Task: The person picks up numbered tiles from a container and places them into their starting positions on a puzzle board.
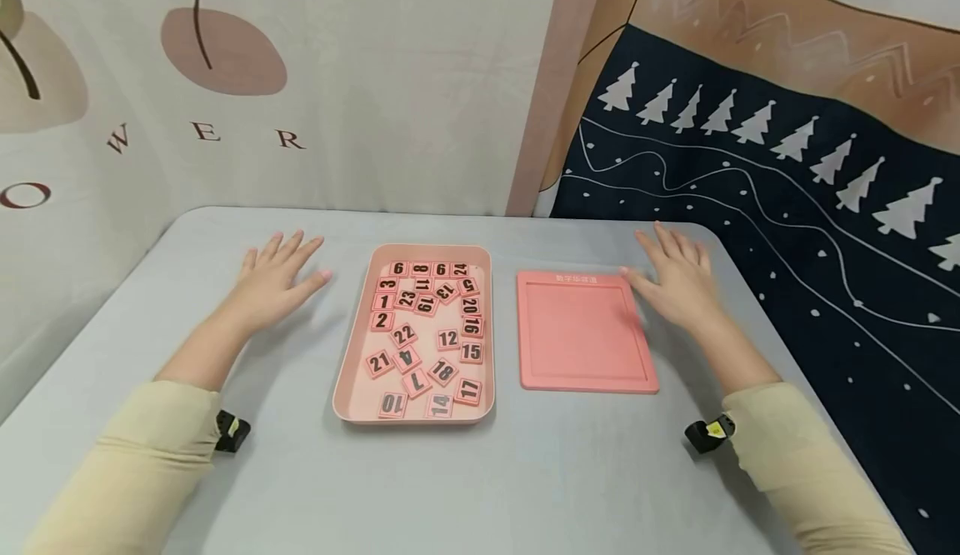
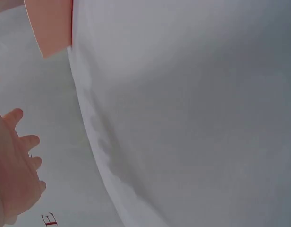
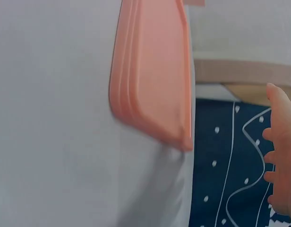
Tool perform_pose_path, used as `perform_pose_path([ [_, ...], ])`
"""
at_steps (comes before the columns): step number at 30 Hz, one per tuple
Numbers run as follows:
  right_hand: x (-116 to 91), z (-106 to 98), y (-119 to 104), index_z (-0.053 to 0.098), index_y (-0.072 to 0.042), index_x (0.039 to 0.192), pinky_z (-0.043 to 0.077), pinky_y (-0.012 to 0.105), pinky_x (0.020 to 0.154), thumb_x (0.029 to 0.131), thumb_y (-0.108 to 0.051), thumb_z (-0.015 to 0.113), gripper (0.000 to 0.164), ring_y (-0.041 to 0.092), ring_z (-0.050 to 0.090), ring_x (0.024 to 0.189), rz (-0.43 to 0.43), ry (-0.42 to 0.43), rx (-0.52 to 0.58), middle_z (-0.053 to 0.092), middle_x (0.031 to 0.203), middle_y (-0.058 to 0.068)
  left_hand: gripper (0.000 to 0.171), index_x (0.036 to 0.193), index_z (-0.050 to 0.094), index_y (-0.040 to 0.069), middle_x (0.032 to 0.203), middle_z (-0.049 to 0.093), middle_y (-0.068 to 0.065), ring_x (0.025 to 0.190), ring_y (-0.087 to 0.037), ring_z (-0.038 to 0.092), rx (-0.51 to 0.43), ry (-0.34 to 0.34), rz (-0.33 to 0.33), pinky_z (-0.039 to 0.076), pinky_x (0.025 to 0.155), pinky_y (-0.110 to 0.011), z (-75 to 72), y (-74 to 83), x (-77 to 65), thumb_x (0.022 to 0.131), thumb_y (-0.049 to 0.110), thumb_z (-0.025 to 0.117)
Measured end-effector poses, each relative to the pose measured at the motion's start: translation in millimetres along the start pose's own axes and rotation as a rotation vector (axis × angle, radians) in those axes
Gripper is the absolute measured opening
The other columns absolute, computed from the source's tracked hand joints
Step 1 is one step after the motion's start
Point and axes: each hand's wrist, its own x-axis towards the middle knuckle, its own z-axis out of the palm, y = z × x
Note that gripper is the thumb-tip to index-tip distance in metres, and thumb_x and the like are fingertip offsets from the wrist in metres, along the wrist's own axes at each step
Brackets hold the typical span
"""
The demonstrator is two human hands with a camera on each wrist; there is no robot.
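Observation:
My left hand [image 1: 272,290] is spread over the table to the left of a pink tray [image 1: 354,372], apart from it and holding nothing. Inside the tray lie several loose number tiles [image 1: 403,336], some turned sideways or upside down. To the tray's right sits a square pink frame board [image 1: 587,334] with a raised rim and a bare inside. Fingers spread, my right hand [image 1: 678,282] is beside the board's upper right corner; whether its thumb touches the rim I cannot tell. In the right wrist view the board [image 3: 159,71] and the right hand [image 3: 282,146] appear apart.
Everything stands on a table with a pale grey cloth [image 1: 570,472]. Behind it hangs a light curtain [image 1: 420,105] with printed shapes and letters. A dark cloth [image 1: 750,197] with white trees lies beyond the table's right edge.

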Motion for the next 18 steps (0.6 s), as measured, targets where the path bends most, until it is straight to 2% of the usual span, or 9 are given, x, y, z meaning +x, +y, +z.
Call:
perform_pose_path([
  [5,0.0,2.1,-16.2,0.035,-0.008,0.148,0.003,0.057,0.111,0.094,-0.056,0.046,0.073,0.038,0.015,0.140,-0.053,0.067,0.045,0.021,0.155,0.017,0.071,0.152,0.023,0.007,0.155,0.012,-0.025,0.141,-0.045,0.002,-0.086,0.032,0.042,-0.009,0.109,-0.061,3.4,9.3,-0.1,0.098,0.049,0.042],
  [10,1.5,5.0,-36.0,0.040,-0.007,0.145,0.007,0.055,0.112,0.093,-0.051,0.053,0.069,0.036,0.021,0.139,-0.118,0.127,0.078,0.030,0.151,0.019,0.067,0.151,0.023,0.003,0.153,0.021,-0.026,0.139,-0.047,0.014,-0.222,0.051,0.080,0.007,0.109,-0.063,6.0,18.2,-1.3,0.100,0.040,0.047],
  [14,2.7,7.5,-53.9,0.043,-0.007,0.144,0.008,0.054,0.113,0.092,-0.049,0.056,0.068,0.035,0.024,0.138,-0.157,0.155,0.116,0.034,0.149,0.018,0.067,0.153,0.022,0.007,0.154,0.022,-0.022,0.139,-0.044,0.017,-0.348,0.017,0.046,0.014,0.108,-0.063,8.1,26.7,-3.4,0.099,0.039,0.049],
  [18,3.0,9.6,-73.8,0.045,-0.008,0.142,0.009,0.053,0.113,0.092,-0.047,0.059,0.065,0.033,0.027,0.137,-0.193,0.164,0.174,0.038,0.147,0.016,0.068,0.154,0.020,0.013,0.155,0.021,-0.018,0.140,-0.042,0.016,-0.438,-0.025,0.005,0.014,0.107,-0.065,11.8,31.1,-4.7,0.099,0.038,0.050],
])
